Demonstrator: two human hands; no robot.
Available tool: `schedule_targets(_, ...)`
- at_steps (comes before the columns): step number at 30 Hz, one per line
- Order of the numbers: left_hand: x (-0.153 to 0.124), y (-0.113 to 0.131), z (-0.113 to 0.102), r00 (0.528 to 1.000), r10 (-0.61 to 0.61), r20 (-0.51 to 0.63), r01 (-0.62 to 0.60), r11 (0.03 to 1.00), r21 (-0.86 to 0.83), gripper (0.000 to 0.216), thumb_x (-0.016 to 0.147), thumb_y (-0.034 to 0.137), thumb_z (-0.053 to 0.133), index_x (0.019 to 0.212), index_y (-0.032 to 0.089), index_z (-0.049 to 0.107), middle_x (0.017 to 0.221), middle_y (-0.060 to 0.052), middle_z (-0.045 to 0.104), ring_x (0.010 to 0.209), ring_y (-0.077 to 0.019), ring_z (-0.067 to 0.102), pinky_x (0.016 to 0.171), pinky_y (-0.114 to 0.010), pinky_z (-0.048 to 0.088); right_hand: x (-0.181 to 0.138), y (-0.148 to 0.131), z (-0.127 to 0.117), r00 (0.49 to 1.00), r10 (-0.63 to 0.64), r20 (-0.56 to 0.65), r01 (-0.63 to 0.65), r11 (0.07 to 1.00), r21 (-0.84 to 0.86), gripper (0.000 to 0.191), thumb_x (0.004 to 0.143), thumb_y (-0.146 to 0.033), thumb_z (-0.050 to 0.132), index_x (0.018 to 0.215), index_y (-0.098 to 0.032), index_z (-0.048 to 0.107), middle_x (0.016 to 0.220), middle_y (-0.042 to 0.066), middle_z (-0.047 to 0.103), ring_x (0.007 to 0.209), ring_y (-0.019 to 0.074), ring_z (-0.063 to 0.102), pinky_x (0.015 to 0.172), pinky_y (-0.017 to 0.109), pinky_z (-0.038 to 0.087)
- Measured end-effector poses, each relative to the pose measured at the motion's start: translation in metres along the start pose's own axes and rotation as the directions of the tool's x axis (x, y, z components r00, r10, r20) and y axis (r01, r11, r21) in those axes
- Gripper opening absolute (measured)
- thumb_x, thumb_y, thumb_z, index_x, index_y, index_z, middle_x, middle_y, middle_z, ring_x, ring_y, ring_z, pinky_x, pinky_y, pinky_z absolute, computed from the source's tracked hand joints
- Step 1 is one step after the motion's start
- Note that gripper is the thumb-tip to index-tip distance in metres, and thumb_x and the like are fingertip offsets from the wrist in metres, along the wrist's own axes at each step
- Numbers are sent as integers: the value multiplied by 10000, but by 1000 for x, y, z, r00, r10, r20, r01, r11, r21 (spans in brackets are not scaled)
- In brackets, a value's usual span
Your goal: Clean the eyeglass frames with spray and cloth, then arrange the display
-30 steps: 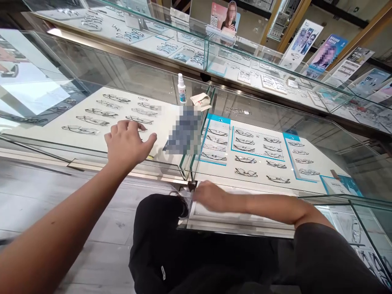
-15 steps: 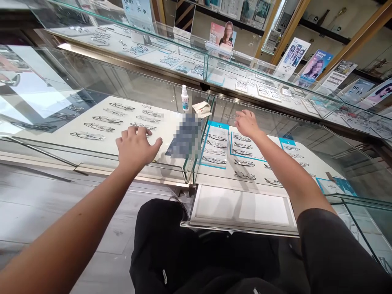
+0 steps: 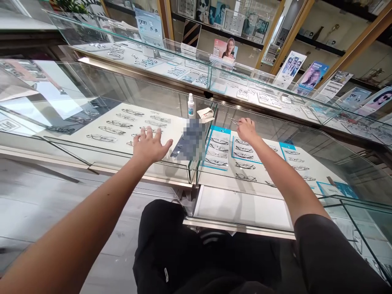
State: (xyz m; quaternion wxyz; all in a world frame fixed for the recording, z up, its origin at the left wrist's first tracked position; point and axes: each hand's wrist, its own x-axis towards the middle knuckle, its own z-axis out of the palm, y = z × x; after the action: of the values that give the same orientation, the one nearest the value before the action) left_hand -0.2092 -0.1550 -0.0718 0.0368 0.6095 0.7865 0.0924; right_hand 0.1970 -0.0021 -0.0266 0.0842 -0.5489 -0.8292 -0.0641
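Note:
My left hand (image 3: 150,146) lies flat with fingers spread on the glass top of the left display case (image 3: 92,85). My right hand (image 3: 246,129) reaches across the glass top of the right display case (image 3: 306,134), its fingers closed on a thin pair of glasses (image 3: 235,121) that rests there. Under the glass lie rows of eyeglass frames (image 3: 122,122) on white trays. A pulled-out white drawer tray (image 3: 241,209) sits below the right case, near my lap.
A small spray bottle (image 3: 190,105) and a folded cloth (image 3: 205,114) stand on the glass between the cases. A second row of glass cases (image 3: 171,61) with more glasses runs behind, topped by posters and brochures (image 3: 312,75). Grey floor lies at left.
My right hand rose from the drawer tray to the top of the right case and closed on the glasses there. My left hand stayed flat on the glass. The view tilted up.

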Motion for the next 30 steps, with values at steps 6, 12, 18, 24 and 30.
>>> schedule_targets(6,-4,4,-1,1000,12,-13,-12,1000,-15,1041,970,773,261,1765,102,239,1859,-246,84,1740,-437,30,1364,-636,104,-112,-55,-67,945,-321,-65,327,909,259,514,1094,-338,383,1502,-226,673,1571,129,630,1489,397,455,1233,632,389)
schedule_targets(12,-8,8,-4,999,30,-43,-30,1000,-1,1096,976,758,237,1758,0,114,1864,-230,12,1742,-416,-64,1377,-620,62,-246,-103,-100,804,-558,203,350,722,596,504,1121,-516,421,1546,-350,635,1535,95,666,1513,316,522,1291,561,446)
schedule_targets(18,-7,8,-7,999,29,-17,-28,999,19,1089,977,749,238,1754,-9,149,1858,-241,80,1733,-463,-22,1339,-691,130,-273,-98,-33,773,-535,340,236,741,629,512,1113,-588,434,1427,-283,699,1474,147,687,1424,329,605,1221,567,534)
schedule_targets(24,-8,10,-8,999,16,-32,-15,1000,17,1067,971,743,253,1735,-2,243,1808,-304,243,1706,-477,144,1300,-695,201,-221,-78,69,939,-259,227,176,928,329,605,1102,-514,426,1573,-163,571,1604,223,585,1567,416,456,1305,648,400)
schedule_targets(30,-13,12,-11,998,10,-58,-10,1000,9,1022,975,718,288,1708,7,310,1754,-339,332,1658,-491,253,1269,-685,247,-136,-55,135,995,-85,50,76,985,156,642,1100,-425,408,1628,-70,490,1747,228,429,1666,402,301,1369,593,263)
